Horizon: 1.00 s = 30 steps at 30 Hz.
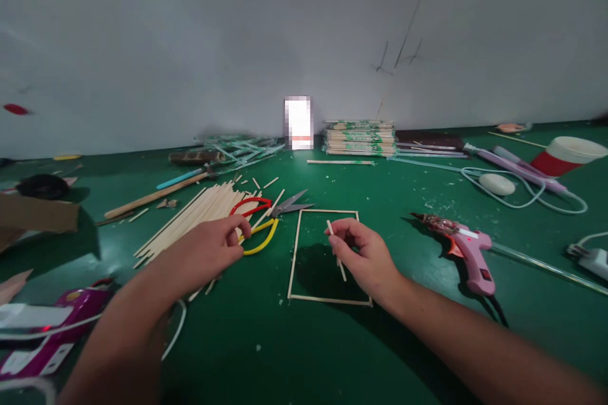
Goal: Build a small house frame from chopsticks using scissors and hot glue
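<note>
My right hand point(363, 257) pinches a short wooden stick point(335, 248) and holds it over a rectangular frame of thin sticks point(294, 253) lying on the green table. My left hand point(209, 250) rests with curled fingers on the yellow handle of a pair of scissors point(266, 218), whose other handle is red. Beside that hand lies a loose pile of long wooden sticks point(190, 218).
A pink glue gun point(463, 247) lies to the right with its cable. A stack of wrapped chopsticks point(360, 137) stands by the white wall. A red and white cup point(565, 155), a purple device point(52, 329) and cardboard point(33, 215) sit around the edges.
</note>
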Motion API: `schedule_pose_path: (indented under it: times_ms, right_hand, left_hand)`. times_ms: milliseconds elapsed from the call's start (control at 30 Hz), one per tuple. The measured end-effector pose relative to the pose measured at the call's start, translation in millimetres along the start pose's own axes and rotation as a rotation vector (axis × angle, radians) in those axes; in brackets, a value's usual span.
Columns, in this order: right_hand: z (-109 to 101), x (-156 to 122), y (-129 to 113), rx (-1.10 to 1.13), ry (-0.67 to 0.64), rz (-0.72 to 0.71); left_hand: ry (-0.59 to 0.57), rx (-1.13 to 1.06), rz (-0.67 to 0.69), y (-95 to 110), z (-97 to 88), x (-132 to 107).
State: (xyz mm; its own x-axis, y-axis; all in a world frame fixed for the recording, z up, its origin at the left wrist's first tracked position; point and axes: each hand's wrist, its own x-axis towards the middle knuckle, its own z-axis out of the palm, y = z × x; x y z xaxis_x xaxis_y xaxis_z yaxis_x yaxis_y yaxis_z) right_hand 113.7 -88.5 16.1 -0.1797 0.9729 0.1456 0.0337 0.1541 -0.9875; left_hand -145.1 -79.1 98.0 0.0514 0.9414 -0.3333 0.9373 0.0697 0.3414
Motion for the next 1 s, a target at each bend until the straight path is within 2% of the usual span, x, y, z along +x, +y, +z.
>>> schedule_pose_path:
  times_ms: [67, 200, 267, 367, 433, 533, 667, 800, 867, 1000]
  right_hand:
    - [0.0, 1.7, -1.4, 0.083, 0.016, 0.024]
    - [-1.0, 5.4, -2.7, 0.251, 0.07, 0.073]
    - [-1.6, 6.5, -2.4, 0.286, 0.097, 0.088]
    - [-2.1, 6.9, -1.3, 0.309, 0.121, 0.093]
    - [-2.3, 6.9, -0.6, 0.325, 0.121, 0.099]
    - [-2.4, 7.1, -0.1, 0.356, 0.119, 0.109]
    - [-2.6, 7.3, -0.4, 0.369, 0.113, 0.112]
    - [-2.7, 7.4, -0.4, 0.372, 0.11, 0.105]
    - [-2.8, 7.5, -0.2, 0.379, 0.109, 0.107]
    - [-2.4, 7.3, -0.2, 0.371, 0.1, 0.127]
  left_hand:
    - [-0.032, -0.131, 0.062, -0.8, -7.0, -8.5]
    - [-0.004, -0.453, 0.148, 1.2, -10.3, -14.4]
    - [0.022, -0.631, 0.208, 7.5, -4.2, -12.4]
    - [0.15, -0.812, 0.271, 20.2, 9.5, -8.1]
    - [0.223, -0.89, 0.309, 27.4, 17.3, -6.5]
    - [0.281, -0.894, 0.357, 34.8, 23.6, -6.5]
    - [0.389, -0.845, 0.356, 41.8, 29.0, -5.9]
    - [0.517, -1.059, 0.331, 44.8, 39.8, 0.0]
    - [0.525, -1.184, 0.312, 45.5, 45.6, 3.7]
    - [0.442, -1.275, 0.255, 48.1, 54.2, 8.1]
